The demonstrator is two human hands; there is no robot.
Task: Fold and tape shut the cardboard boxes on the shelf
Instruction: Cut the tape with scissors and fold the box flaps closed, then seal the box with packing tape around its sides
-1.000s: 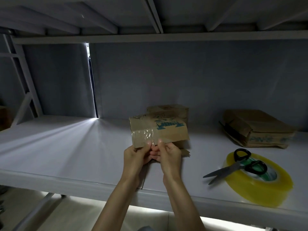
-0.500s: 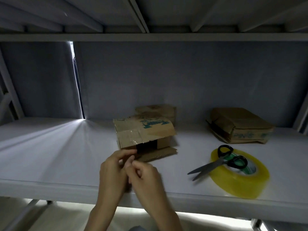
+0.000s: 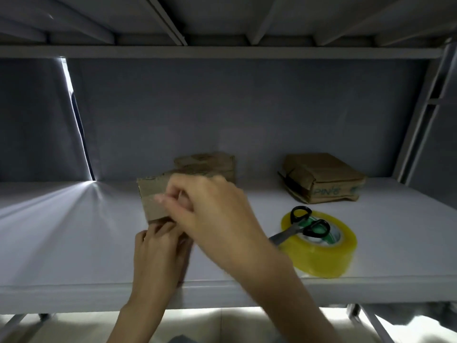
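2 hands working 1 cardboard box [image 3: 153,201] at frame centre, on the shelf [image 3: 74,231].

Right hand [image 3: 212,214] is pressing fingers onto the box's front face, seemingly smoothing tape; left hand [image 3: 158,251] is pinching the lower edge beneath. Judgement: sealing step underway. Next: reaching right for the tape roll [image 3: 319,246] and scissors [image 3: 300,226], or for the 2 boxes behind.
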